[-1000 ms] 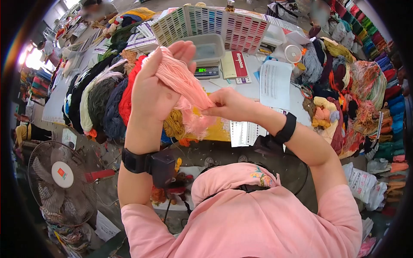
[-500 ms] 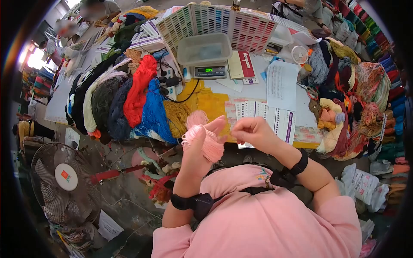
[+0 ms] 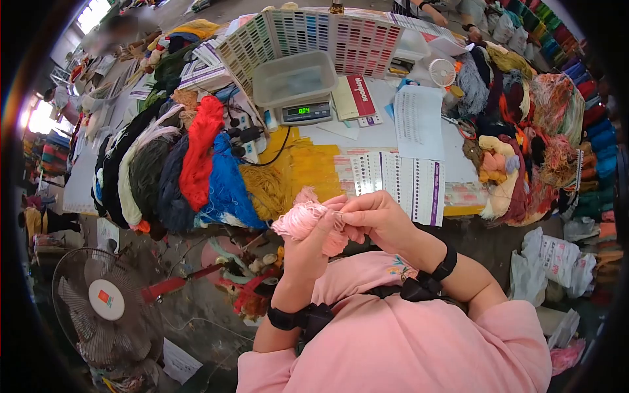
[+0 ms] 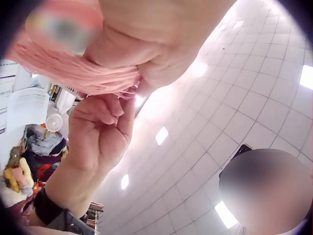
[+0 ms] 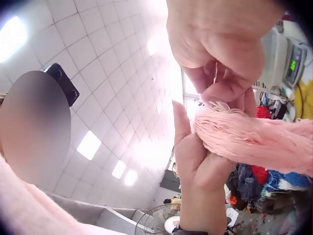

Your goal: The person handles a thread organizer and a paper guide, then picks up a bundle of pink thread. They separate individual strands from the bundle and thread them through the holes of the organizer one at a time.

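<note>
A pink yarn skein (image 3: 300,221) lies across the left hand (image 3: 308,252) in front of the table edge, its thumb and fingers curled round it. The right hand (image 3: 386,219) meets it at the skein's end, thumb and fingertips pinching strands there. In the right wrist view the skein (image 5: 249,134) runs over the left palm (image 5: 203,166), and the right hand (image 5: 220,54) pinches at its looped end. The left wrist view shows the right hand (image 4: 98,129) with bent fingers just under the yarn (image 4: 73,71).
On the table are a scale (image 3: 306,112) with a plastic tub (image 3: 295,78), a colour chart (image 3: 367,46), punched cards (image 3: 400,183) and a paper sheet (image 3: 419,121). Red yarn (image 3: 202,154) and blue yarn (image 3: 225,190) hang at the left edge. A fan (image 3: 107,299) stands lower left.
The skein, first stretched up over the left palm, has come down close to the body. The right hand let go of it, stood apart half a second ago, and now touches its end.
</note>
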The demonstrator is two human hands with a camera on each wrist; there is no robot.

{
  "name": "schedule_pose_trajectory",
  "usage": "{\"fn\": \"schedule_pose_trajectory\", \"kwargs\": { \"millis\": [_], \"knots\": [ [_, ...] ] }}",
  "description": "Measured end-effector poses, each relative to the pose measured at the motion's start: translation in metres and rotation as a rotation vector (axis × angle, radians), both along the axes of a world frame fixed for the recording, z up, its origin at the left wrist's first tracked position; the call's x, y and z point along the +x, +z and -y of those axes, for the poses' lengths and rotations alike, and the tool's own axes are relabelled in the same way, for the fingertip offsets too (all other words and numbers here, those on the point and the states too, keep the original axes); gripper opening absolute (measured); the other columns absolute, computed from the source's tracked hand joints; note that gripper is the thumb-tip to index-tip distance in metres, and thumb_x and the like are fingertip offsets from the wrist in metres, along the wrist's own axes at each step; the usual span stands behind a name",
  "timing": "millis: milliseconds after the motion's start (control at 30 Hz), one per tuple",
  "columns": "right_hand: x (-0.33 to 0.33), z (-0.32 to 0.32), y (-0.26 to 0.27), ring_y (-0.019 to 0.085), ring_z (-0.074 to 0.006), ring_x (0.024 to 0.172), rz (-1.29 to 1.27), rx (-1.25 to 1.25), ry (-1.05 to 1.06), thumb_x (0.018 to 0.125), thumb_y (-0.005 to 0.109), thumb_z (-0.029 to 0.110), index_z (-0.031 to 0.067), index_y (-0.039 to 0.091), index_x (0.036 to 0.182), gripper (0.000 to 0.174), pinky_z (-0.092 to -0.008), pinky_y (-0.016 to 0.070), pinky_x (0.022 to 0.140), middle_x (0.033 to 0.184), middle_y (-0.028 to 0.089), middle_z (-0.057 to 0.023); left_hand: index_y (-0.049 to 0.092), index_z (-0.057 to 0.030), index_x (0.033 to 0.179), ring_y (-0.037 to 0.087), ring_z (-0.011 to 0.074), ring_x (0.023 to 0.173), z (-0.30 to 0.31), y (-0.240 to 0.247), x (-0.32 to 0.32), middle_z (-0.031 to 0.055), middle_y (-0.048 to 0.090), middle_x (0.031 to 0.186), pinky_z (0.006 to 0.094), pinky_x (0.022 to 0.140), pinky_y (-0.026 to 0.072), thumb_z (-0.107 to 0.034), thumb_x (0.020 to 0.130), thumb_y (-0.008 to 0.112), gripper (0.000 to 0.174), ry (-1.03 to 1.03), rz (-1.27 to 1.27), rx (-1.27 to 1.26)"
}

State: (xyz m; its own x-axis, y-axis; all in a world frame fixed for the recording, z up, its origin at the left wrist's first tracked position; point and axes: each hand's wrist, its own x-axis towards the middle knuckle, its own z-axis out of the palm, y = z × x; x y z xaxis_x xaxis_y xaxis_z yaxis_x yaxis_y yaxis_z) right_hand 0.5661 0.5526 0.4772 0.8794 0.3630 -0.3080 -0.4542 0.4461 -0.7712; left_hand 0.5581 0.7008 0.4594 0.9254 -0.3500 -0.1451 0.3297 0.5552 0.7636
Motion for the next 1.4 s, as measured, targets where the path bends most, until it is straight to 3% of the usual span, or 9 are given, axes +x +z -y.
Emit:
{"fn": "schedule_pose_trajectory", "kwargs": {
  "millis": [33, 167, 367, 667, 867, 1067, 1267, 1367, 1400],
  "knots": [
    [-0.001, 0.000, 0.001, 0.050, -0.0074, 0.048, -0.024, 0.028, -0.006, 0.077, 0.057, 0.007, -0.0004, 0.061, 0.078, 0.009, -0.0176, 0.0385, 0.043, 0.060, 0.056, -0.0037, 0.049, 0.0074, 0.106, 0.056, 0.0170, 0.082, 0.001, 0.002, 0.000, 0.0133, 0.056, 0.097, 0.0269, 0.070, 0.0450, -0.012, 0.087, 0.044, 0.028, 0.078, -0.038, -0.022],
    [0.002, 0.003, -0.003, 0.050, -0.0078, 0.048, -0.035, 0.087, 0.010, 0.077, 0.056, 0.006, -0.0006, 0.060, 0.078, 0.008, -0.0177, 0.0389, 0.044, 0.061, 0.056, -0.0034, 0.048, 0.0084, 0.107, 0.056, 0.0165, 0.082, -0.003, -0.001, 0.008, 0.0132, 0.056, 0.097, 0.0267, 0.070, 0.0452, -0.014, 0.087, 0.044, 0.030, 0.007, -0.103, -0.120],
    [0.006, 0.005, -0.005, 0.050, -0.0076, 0.049, -0.004, -0.143, -0.041, 0.077, 0.055, 0.005, -0.0011, 0.060, 0.077, 0.008, -0.0176, 0.0392, 0.044, 0.060, 0.056, -0.0043, 0.047, 0.0088, 0.107, 0.056, 0.0163, 0.082, -0.002, -0.010, 0.021, 0.0141, 0.056, 0.096, 0.0266, 0.069, 0.0457, -0.015, 0.087, 0.043, 0.032, -0.113, -0.127, -0.102],
    [0.040, 0.047, -0.018, 0.050, -0.0073, 0.050, -0.083, 0.154, -0.100, 0.077, 0.055, 0.004, -0.0013, 0.058, 0.079, 0.007, -0.0175, 0.0399, 0.045, 0.065, 0.057, -0.0049, 0.048, 0.0061, 0.106, 0.056, 0.0179, 0.084, 0.036, -0.006, 0.051, 0.0149, 0.055, 0.101, 0.0295, 0.069, 0.0478, -0.012, 0.085, 0.045, 0.028, -0.037, -0.170, -0.090],
    [0.064, 0.075, -0.030, 0.043, -0.0026, 0.049, -0.109, 0.131, -0.051, 0.076, 0.058, 0.007, -0.0004, 0.058, 0.083, 0.010, -0.0166, 0.0297, 0.040, 0.064, 0.054, -0.0010, 0.050, 0.0057, 0.102, 0.055, 0.0201, 0.090, 0.075, 0.002, 0.070, 0.0158, 0.054, 0.102, 0.0324, 0.078, 0.0454, -0.013, 0.085, 0.046, 0.026, 0.056, -0.189, 0.030],
    [0.079, 0.106, -0.033, 0.043, -0.0023, 0.055, -0.101, -0.047, -0.006, 0.074, 0.059, 0.004, -0.0025, 0.063, 0.079, 0.009, -0.0149, 0.0312, 0.044, 0.086, 0.057, -0.0036, 0.045, 0.0070, 0.108, 0.054, 0.0214, 0.093, 0.112, -0.007, 0.084, 0.0172, 0.052, 0.105, 0.0333, 0.079, 0.0455, -0.013, 0.086, 0.044, 0.030, 0.038, -0.219, 0.100],
    [0.088, 0.122, -0.054, 0.048, -0.0034, 0.056, -0.138, 0.123, -0.103, 0.073, 0.061, 0.002, -0.0026, 0.063, 0.078, 0.007, -0.0142, 0.0340, 0.046, 0.088, 0.058, -0.0038, 0.043, 0.0069, 0.110, 0.053, 0.0224, 0.096, 0.126, -0.021, 0.104, 0.0175, 0.050, 0.109, 0.0333, 0.082, 0.0439, -0.014, 0.086, 0.044, 0.031, 0.042, -0.276, 0.108],
    [0.093, 0.113, -0.058, 0.047, -0.0031, 0.055, -0.099, 0.059, -0.232, 0.072, 0.061, 0.006, 0.0000, 0.063, 0.077, 0.008, -0.0167, 0.0344, 0.047, 0.065, 0.057, -0.0007, 0.044, 0.0060, 0.109, 0.052, 0.0225, 0.097, 0.124, -0.035, 0.114, 0.0171, 0.051, 0.108, 0.0337, 0.084, 0.0422, -0.010, 0.084, 0.046, 0.029, 0.010, -0.261, 0.104],
    [0.095, 0.112, -0.059, 0.047, -0.0032, 0.056, -0.118, 0.067, -0.244, 0.072, 0.061, 0.005, -0.0001, 0.063, 0.078, 0.008, -0.0167, 0.0351, 0.048, 0.066, 0.057, -0.0006, 0.045, 0.0054, 0.109, 0.052, 0.0224, 0.097, 0.123, -0.036, 0.118, 0.0167, 0.051, 0.108, 0.0337, 0.085, 0.0417, -0.008, 0.084, 0.046, 0.029, -0.018, -0.255, 0.130]
  ]
}}
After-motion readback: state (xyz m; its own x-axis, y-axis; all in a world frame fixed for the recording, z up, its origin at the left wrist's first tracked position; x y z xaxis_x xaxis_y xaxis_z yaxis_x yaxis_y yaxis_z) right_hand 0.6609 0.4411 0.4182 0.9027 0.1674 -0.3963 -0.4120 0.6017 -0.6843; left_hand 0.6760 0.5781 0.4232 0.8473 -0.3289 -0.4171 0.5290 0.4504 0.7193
